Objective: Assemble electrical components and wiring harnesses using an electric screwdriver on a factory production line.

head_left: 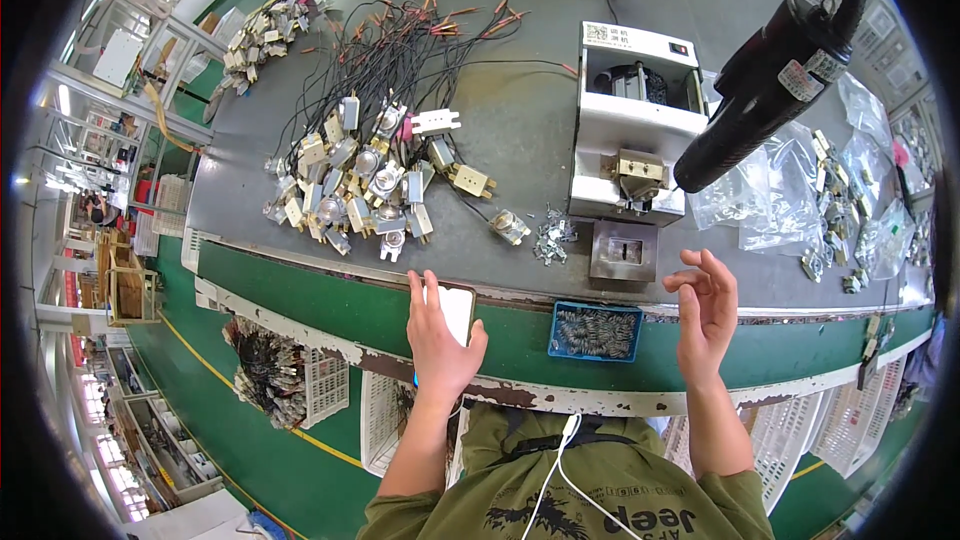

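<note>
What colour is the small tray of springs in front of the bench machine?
The tray is blue, best seen in the head view.

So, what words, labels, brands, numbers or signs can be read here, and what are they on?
I won't copy wording out, but here's where it stands:
Bench machine: dark print beside a square code on its white top; partly too small to read.
Green shirt: large dark lettering, upside down, plus smaller blurred print.
Black tool: pale stickers, too small to read.
Phone: white screen, nothing readable.
</note>
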